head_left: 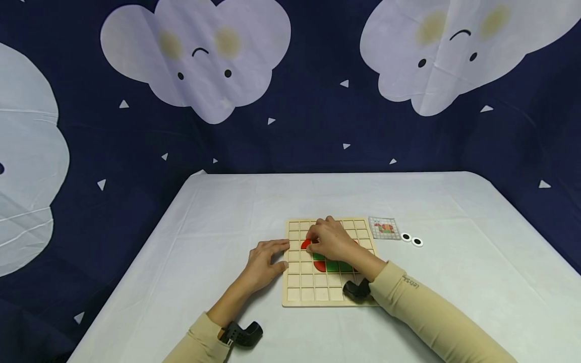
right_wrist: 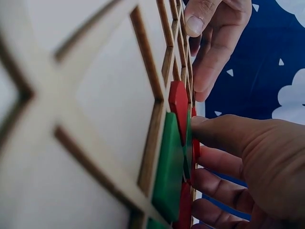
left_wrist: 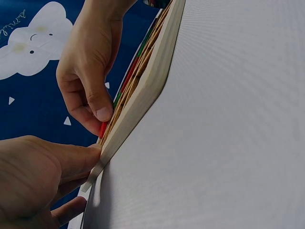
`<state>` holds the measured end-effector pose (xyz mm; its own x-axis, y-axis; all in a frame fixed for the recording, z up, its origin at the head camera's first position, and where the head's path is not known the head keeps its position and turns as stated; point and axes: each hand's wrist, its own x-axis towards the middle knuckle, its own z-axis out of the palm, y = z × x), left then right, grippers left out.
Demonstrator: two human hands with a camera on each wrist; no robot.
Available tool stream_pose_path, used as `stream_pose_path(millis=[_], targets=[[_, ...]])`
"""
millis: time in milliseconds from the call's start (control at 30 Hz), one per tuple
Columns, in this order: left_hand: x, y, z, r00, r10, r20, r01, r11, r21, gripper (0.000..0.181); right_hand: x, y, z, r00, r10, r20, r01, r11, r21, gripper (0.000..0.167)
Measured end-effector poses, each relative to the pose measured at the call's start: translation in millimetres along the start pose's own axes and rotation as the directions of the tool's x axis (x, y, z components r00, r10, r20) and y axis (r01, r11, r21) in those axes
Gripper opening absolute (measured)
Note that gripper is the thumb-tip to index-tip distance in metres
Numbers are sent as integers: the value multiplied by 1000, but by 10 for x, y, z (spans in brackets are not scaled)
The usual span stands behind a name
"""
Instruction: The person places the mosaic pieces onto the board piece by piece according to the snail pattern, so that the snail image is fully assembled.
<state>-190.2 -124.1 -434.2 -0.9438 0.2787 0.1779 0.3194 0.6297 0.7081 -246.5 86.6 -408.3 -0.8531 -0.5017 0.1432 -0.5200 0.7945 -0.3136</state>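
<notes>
A wooden grid board lies flat on the table, with red and green pieces set in its middle cells. My right hand reaches over the board and pinches a red piece with a rounded edge between thumb and fingers, at a cell in the left part. Close by are green pieces and another rounded red piece; the hand and forearm cover others. At the board's left edge rests my left hand, its fingers extended and its thumb touching the rim, as the left wrist view also shows.
Right of the board's far corner lies a small pattern card with a grid and a coloured picture. Two white discs with black centres sit beside it. A white cloth covers the table; a dark blue cloud-print curtain hangs behind.
</notes>
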Motion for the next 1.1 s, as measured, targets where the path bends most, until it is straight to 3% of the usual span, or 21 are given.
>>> stream_pose_path(millis=[267, 500, 733, 1100], targets=[[-2, -11, 2, 1000, 6, 3, -6, 1000, 9, 44, -26, -6, -29, 1000, -1, -7, 1, 1000, 16, 24], [-3, -3, 0, 1000, 7, 2, -7, 1000, 4, 44, -155, 89, -200, 998, 12, -59, -9, 999, 44, 27], [3, 0, -1, 1000, 10, -4, -10, 1000, 14, 44, -407, 421, -457, 988, 92, -124, -80, 992, 98, 30], [-3, 1, 2, 1000, 5, -10, -5, 1000, -6, 45, -926, 1033, -647, 949, 268, -168, -251, 961, 113, 31]])
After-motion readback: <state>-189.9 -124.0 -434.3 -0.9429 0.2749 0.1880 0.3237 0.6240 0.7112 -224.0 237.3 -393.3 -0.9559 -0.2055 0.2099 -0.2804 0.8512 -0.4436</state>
